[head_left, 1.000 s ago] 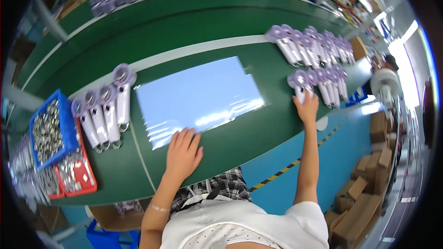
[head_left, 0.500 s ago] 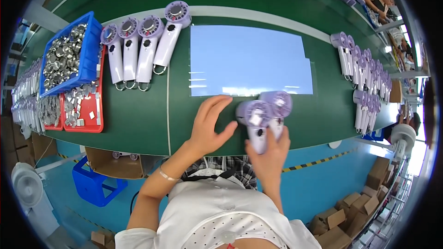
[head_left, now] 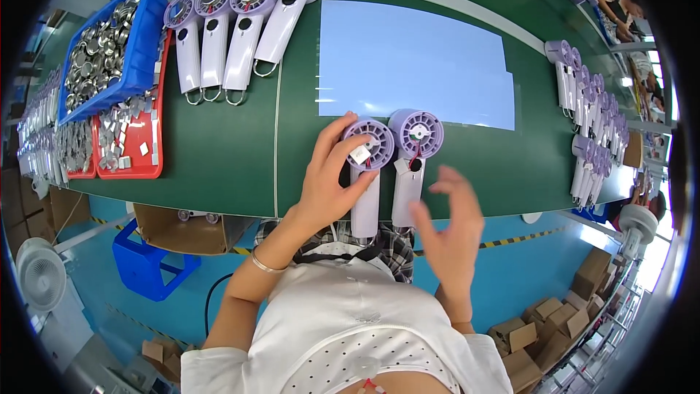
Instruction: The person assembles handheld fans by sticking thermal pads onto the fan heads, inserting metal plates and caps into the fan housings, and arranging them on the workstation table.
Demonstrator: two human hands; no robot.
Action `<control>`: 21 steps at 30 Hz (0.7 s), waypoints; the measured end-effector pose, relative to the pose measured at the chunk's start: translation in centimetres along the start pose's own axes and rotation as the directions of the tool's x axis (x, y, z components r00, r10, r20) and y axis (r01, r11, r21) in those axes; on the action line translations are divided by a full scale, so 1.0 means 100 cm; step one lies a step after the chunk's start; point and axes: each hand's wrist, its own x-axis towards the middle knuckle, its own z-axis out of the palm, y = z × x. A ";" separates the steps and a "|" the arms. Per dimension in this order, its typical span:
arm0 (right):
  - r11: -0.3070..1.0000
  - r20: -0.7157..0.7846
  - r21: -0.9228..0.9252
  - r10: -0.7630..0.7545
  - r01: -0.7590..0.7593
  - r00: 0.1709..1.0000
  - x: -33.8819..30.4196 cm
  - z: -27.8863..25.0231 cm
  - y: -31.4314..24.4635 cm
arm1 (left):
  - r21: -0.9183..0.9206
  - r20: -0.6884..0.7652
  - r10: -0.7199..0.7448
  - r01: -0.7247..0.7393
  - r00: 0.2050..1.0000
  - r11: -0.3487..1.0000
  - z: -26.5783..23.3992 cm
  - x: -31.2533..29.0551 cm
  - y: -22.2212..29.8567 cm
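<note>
Two purple-and-white handheld fans lie side by side on the green table in front of me. My left hand point(head_left: 326, 181) is curled around the head of the left handheld fan point(head_left: 367, 201), fingers at its rim and thumb by the handle. A small white square piece point(head_left: 359, 154) sits on that head, close to my fingertips. The right handheld fan point(head_left: 407, 193) shows a pale hub and red wires in its head. Just to its right, my right hand point(head_left: 453, 230) is open with fingers apart, slightly blurred and holding nothing.
A light-blue sheet point(head_left: 415, 58) lies beyond the fans. Several more fans point(head_left: 244, 44) stand in a row at the left, beside a blue bin point(head_left: 142, 58) of round metal parts and a red tray point(head_left: 138, 164) of small pieces. Rows of fans point(head_left: 587, 102) line the right side.
My right hand has let go of the two fans and moved right. My left hand has closed onto the left fan. The fans now lie straighter, side by side. The whole view has shifted.
</note>
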 end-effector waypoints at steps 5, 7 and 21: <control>0.989 0.000 0.014 -0.146 0.146 0.989 0.052 0.020 0.024 | 0.005 -0.035 -0.004 0.004 0.999 1.000 -0.001 0.005 0.002; 0.986 0.065 0.140 -0.101 0.091 0.993 0.055 0.032 0.031 | 0.034 -0.043 0.005 -0.004 0.999 0.999 -0.004 0.008 0.007; 0.831 -0.236 0.543 0.015 0.119 0.972 0.037 0.088 0.050 | 0.483 0.069 0.429 -0.406 0.901 0.776 -0.010 -0.006 0.009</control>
